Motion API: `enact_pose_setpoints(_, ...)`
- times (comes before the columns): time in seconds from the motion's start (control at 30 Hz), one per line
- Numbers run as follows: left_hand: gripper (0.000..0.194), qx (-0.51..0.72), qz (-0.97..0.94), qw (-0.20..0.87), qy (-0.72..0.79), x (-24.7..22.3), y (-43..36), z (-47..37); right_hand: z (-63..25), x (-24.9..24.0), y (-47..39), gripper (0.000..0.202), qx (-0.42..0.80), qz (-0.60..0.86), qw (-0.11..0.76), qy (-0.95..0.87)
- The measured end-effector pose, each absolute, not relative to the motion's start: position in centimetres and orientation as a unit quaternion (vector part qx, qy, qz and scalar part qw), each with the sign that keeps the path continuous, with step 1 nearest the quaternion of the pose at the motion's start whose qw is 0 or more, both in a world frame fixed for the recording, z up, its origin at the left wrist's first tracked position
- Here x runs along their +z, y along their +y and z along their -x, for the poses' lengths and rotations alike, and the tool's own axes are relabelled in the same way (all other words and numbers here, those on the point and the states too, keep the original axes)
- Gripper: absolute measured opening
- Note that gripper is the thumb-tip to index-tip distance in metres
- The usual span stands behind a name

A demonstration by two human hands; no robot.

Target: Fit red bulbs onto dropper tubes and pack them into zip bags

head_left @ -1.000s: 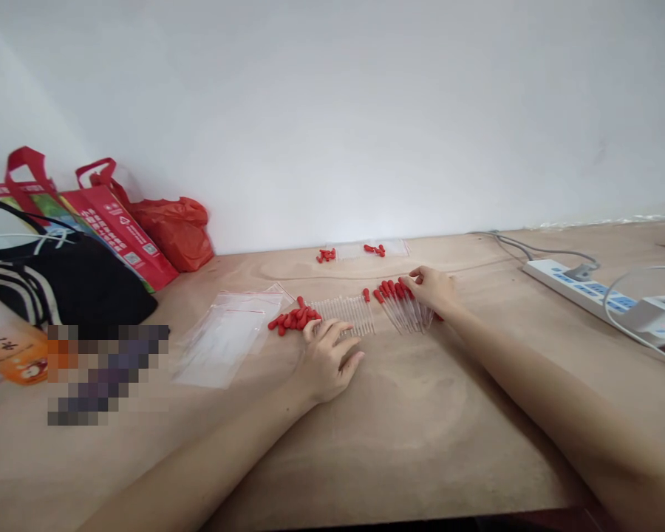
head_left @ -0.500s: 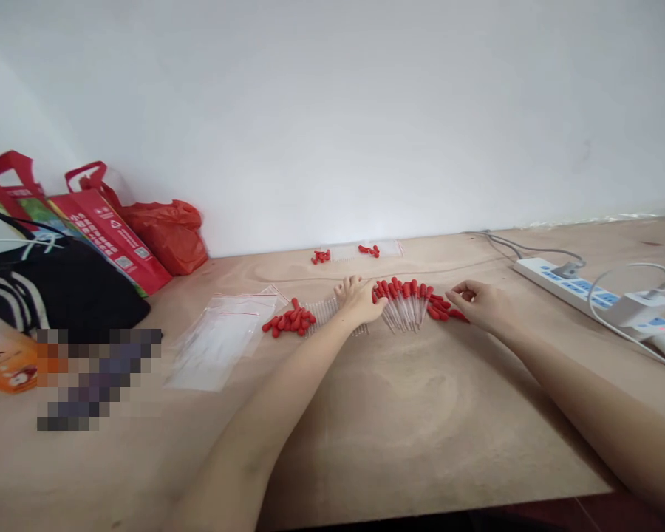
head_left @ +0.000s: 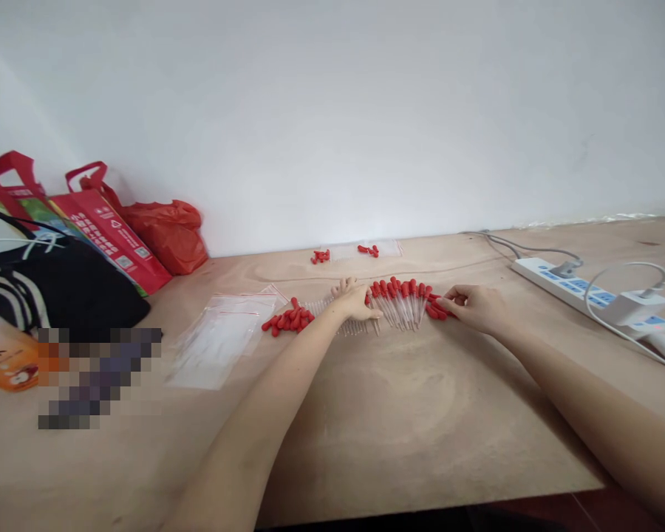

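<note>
A fan-shaped row of droppers point(head_left: 403, 307) with clear tubes and red rubber bulbs lies mid-table. At its left end, my left hand point(head_left: 355, 301) is closed around a dropper, the red bulb partly hidden by the fingers. Under and left of this hand are loose clear tubes point(head_left: 322, 307), with a heap of red rubber bulbs point(head_left: 289, 318) beside them. To the right of the row, my right hand point(head_left: 473, 307) pinches a red rubber bulb point(head_left: 439, 301) at the edge of a small pile; its fingertips partly cover it.
Clear zip bags point(head_left: 219, 340) lie at left. Near the wall is another bag point(head_left: 388, 248) with red bulbs around it. A power strip point(head_left: 568, 284) with a charger and cables sits at right. Red shopping bags point(head_left: 111, 236) and a black bag point(head_left: 77, 288) stand at far left.
My right hand has moved left, onto the small pile of red bulbs, and its fingers have closed. The left hand has shifted slightly left, with its thumb lower.
</note>
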State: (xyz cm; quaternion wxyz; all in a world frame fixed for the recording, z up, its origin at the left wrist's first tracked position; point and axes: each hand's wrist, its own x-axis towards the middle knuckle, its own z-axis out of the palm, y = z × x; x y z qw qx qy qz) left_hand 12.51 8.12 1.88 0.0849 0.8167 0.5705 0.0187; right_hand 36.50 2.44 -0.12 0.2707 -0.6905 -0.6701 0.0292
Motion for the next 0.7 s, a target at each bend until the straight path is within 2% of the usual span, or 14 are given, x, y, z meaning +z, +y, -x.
enact_pose_setpoints(0.17, 0.054, 0.008, -0.826, 0.086, 0.557, 2.5, 7.2, -12.2, -35.9, -0.1, 2.1, 0.031, 0.013, 0.673, 0.22, -0.706)
enact_pose_setpoints(0.33, 0.054, 0.06, -0.831, 0.06, 0.55, 1.7, 5.2, -11.8, -35.3, -0.7, 2.2, 0.03, -0.015, 0.679, 0.194, -0.708)
enact_pose_setpoints(0.6, 0.02, 0.158, -0.848, -0.036, 0.504, 0.3, 1.4, -11.8, -34.1, -1.4, 2.2, 0.027, -0.042, 0.682, 0.181, -0.707)
enact_pose_setpoints(0.7, 0.013, 0.187, -0.849, -0.063, 0.49, 0.3, 0.0, -11.9, -34.0, -0.8, 1.7, 0.025, -0.046, 0.697, 0.185, -0.691)
